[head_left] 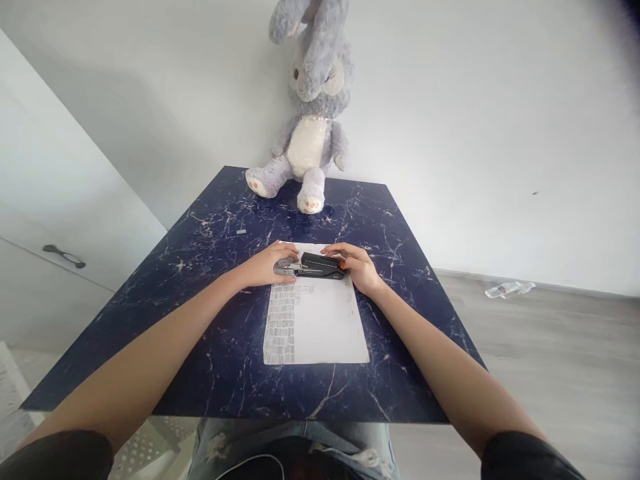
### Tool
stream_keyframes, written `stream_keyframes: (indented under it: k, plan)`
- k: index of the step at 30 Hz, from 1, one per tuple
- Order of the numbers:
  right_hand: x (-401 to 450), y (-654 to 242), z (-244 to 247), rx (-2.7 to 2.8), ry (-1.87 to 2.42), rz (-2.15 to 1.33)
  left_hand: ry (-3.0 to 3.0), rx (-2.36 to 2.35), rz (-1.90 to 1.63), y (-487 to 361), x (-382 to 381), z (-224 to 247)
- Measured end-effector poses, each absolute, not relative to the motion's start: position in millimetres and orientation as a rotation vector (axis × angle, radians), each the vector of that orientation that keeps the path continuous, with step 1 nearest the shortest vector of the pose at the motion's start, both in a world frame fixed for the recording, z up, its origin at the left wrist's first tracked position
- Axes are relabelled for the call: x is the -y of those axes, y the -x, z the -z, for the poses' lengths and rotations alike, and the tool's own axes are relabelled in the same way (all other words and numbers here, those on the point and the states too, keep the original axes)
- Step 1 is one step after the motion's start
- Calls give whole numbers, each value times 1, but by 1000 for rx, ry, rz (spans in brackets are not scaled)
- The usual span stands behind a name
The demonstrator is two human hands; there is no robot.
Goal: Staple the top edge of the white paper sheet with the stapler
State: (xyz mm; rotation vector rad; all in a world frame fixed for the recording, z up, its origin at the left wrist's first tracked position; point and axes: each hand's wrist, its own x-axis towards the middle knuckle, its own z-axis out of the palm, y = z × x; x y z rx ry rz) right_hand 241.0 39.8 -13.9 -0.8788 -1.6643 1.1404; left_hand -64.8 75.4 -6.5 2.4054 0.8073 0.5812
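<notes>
A black stapler (323, 264) with a metal front part and an orange piece at its right end lies across the upper part of a paper sheet (330, 320). Around its left, metal end curve the fingers and thumb of my left hand (267, 265). My right hand (361, 268) grips the right end by the orange piece, its fingers reaching along the far side. Small print fills a strip down the sheet's left side; most of the rest is white. The exact contact of my fingertips is partly hidden.
A dark blue marbled table (230, 373) bears the sheet. At its far edge sits a grey plush rabbit (310, 143) against the wall. A small pale piece (241, 232) lies left of the sheet. Clear plastic (509, 289) rests on the floor at right; a white cabinet (55, 200) stands left.
</notes>
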Motion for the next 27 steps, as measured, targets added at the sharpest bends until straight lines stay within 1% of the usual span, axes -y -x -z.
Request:
stream_keyframes:
  k: [3, 6, 10, 13, 15, 17, 20, 27]
  plan:
    - [-39, -241, 14, 1715, 906, -986, -2413, -796, -582, 65, -74, 6]
    - [-35, -237, 15, 1949, 1016, -731, -2385, -802, -616, 66, -72, 3]
    - [-29, -231, 19, 2112, 1084, -416, -2294, -807, -779, 67, -71, 0]
    - [-24, -228, 16, 2085, 992, -176, -2008, -758, -989, 64, -72, 2]
    - [-20, -228, 13, 2076, 895, 26, -1732, -719, -1045, 61, -72, 5]
    - [-17, -227, 9, 2102, 805, 220, -1530, -698, -1006, 57, -71, 7]
    - [-14, -228, 8, 2184, 724, 438, -1428, -708, -883, 54, -70, 9]
    - [-9, -226, 7, 2285, 652, 653, -1404, -799, -829, 54, -70, 12]
